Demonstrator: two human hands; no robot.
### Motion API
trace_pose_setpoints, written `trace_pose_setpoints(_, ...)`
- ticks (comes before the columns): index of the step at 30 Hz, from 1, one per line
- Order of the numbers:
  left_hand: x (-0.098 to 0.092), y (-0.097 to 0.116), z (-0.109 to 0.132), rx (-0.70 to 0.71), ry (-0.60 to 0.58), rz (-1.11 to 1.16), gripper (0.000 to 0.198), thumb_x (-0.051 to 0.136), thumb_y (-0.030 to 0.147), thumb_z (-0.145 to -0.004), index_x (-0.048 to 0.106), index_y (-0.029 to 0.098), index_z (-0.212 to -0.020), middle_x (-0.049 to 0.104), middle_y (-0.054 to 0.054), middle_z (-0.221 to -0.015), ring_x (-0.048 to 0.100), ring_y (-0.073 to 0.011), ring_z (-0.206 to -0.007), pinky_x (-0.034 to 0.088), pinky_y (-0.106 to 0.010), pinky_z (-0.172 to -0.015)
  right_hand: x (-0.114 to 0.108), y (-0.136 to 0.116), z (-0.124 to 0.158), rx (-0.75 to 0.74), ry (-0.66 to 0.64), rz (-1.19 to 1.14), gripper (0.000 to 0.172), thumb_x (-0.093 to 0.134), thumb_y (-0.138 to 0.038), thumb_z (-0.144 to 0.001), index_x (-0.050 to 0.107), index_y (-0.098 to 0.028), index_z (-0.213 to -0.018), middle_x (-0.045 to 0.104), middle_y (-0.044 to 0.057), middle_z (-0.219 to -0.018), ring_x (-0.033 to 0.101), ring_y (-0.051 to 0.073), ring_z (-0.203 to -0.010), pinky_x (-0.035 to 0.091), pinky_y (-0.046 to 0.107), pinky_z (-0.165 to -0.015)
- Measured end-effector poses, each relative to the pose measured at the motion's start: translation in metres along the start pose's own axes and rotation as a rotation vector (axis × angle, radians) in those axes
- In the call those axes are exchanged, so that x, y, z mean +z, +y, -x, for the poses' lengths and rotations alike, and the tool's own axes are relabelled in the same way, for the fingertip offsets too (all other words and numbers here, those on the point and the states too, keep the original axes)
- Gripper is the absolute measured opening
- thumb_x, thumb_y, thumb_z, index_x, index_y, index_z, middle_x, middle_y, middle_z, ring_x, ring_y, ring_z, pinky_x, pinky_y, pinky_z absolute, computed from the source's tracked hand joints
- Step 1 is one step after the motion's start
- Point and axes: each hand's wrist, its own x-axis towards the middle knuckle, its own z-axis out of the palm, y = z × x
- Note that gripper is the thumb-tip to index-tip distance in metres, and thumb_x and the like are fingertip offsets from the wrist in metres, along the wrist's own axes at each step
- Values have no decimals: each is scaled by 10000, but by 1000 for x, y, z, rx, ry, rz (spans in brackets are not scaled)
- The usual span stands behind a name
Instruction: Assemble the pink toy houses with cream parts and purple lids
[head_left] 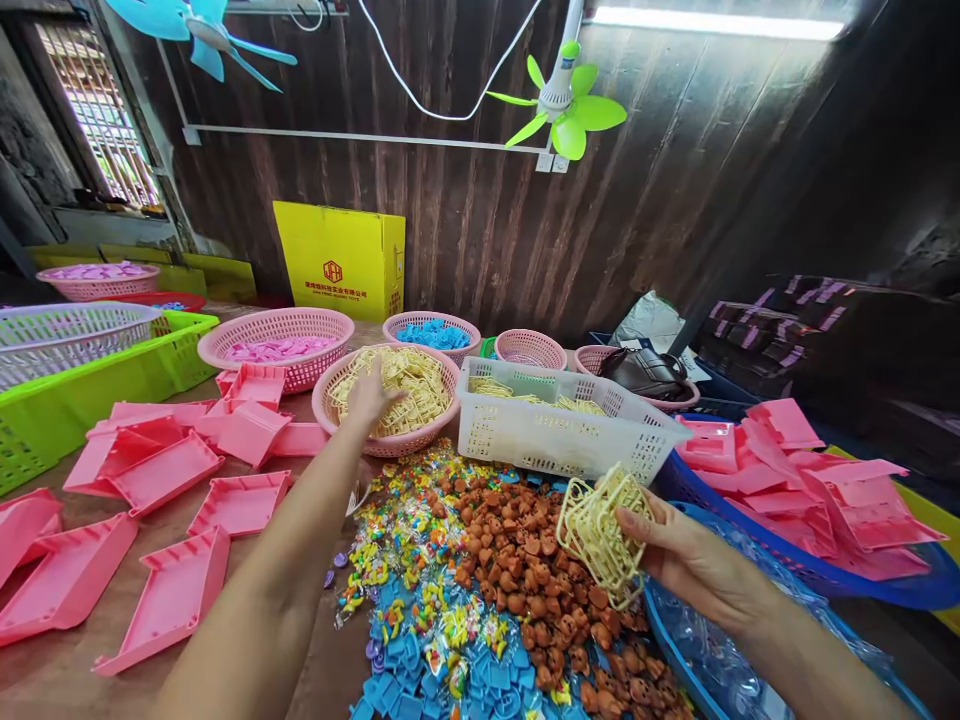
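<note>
My left hand [369,398] reaches over a round pink basket [390,441] heaped with cream plastic frame pieces [420,385]. Its fingers look apart, touching or just above the heap; I see nothing held in them. On the right, my right hand [675,540] is closed around a bunch of cream plastic frames [604,530], raised over a pile of small brown bear-head pieces [525,550]. Behind that bunch stands a white perforated crate [547,445] with more cream pieces inside.
Pink plastic trays [180,585] lie on the table at left, near a green crate [112,375]. Blue pieces [480,680] and small wrapped bits [405,520] spread across the middle. A blue basin [667,640] and a basket of pink parts [810,490] flank my right arm.
</note>
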Motion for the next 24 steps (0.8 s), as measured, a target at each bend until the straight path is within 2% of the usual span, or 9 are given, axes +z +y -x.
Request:
trace_pose_setpoints(3, 1, -5, 1, 102, -107, -79, 1012, 696, 576, -600, 214, 205, -1410, 270, -231, -1445, 463, -388, -1211, 406, -410, -938, -4, 5, 1, 17, 17, -29, 577, 822, -407, -516, 636, -256, -1040, 715, 60, -928, 661, 275, -881, 552, 386, -768)
trace_pose_setpoints(5, 3, -3, 3, 153, -180, -104, 1041, 776, 479, -527, 260, 219, -1394, 220, -210, -1477, 490, -364, -1191, 417, -367, -932, -4, 9, 2, 35, 9, -56, 594, 829, -402, -508, 629, -253, -1048, 714, 55, -933, 658, 272, -896, 547, 381, -785)
trace_pose_setpoints(7, 5, 0, 7, 212, -211, -123, 1024, 788, 366, -521, 264, 225, -1389, 195, -192, -1490, 525, -343, -1156, 428, -341, -918, -3, 13, 2, 53, 9, -84, 602, 837, -401, -497, 627, -249, -1039, 712, 52, -947, 656, 267, -909, 547, 371, -787)
trace_pose_setpoints(10, 7, 4, 15, 303, -191, -142, 892, 712, 296, -612, 254, 272, -1377, 256, -137, -1465, 569, -316, -1092, 443, -344, -891, -2, 17, 3, 63, 12, -97, 555, 833, -406, -508, 628, -240, -997, 706, 52, -988, 652, 264, -925, 553, 362, -767)
trace_pose_setpoints(14, 6, -1, 26, 342, -125, -165, 779, 624, 288, -707, 208, 257, -1364, 274, -154, -1422, 586, -323, -1038, 467, -382, -824, -4, 21, 6, 69, 4, -105, 497, 823, -391, -538, 628, -237, -969, 706, 49, -993, 654, 258, -923, 554, 363, -767)
trace_pose_setpoints(19, 3, -8, 29, 367, -128, -192, 579, 608, 284, -725, 368, 266, -1252, 367, -108, -1314, 592, -300, -1012, 474, -371, -806, -4, 25, 7, 75, 11, -148, 485, 832, -377, -525, 628, -241, -943, 707, 44, -985, 655, 256, -916, 547, 375, -791)
trace_pose_setpoints(24, 4, -5, 25, 329, -172, -194, 612, 631, 267, -691, 398, 253, -1256, 378, -118, -1298, 593, -289, -1001, 465, -364, -836, -1, 27, 8, 92, 1, -152, 492, 828, -383, -527, 618, -244, -950, 708, 36, -971, 656, 252, -918, 544, 383, -806)
